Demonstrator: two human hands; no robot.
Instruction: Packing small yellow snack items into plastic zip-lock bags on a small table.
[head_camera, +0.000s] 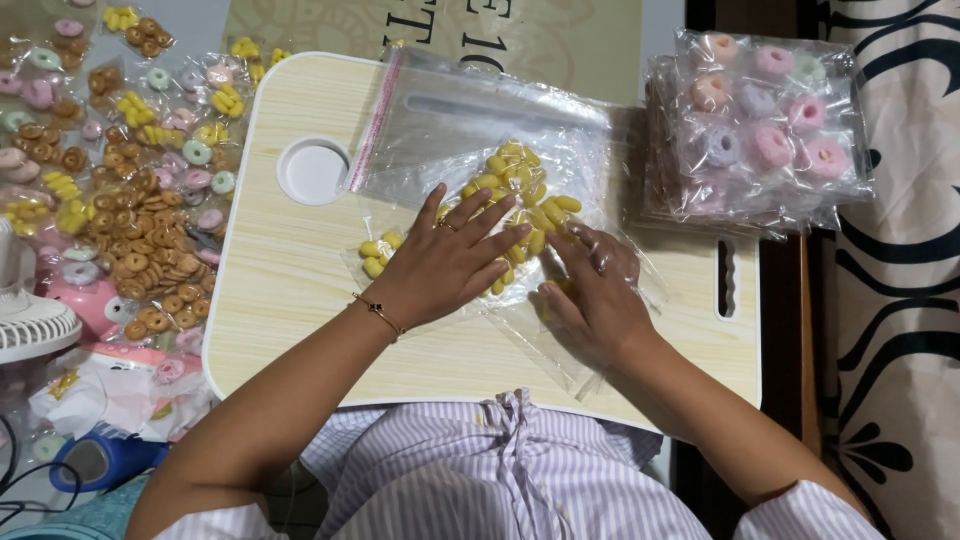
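On the pale wooden worktop (300, 300), a clear plastic bag (470, 130) of small yellow candies (520, 185) lies just beyond the round hole (313, 171). The left hand (445, 260) presses flat, fingers spread, on the bag's near end. The right hand (590, 295) rests just beside it, fingers curled against the plastic. Right of the bag sits a stack of packets of pink ring sweets (760, 130).

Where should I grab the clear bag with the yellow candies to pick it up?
Probably by the clear bag's empty top end near the pink sealing strip, coming from the table's far side. That part lies flat and bare; the yellow candies crowd the near end under both hands.
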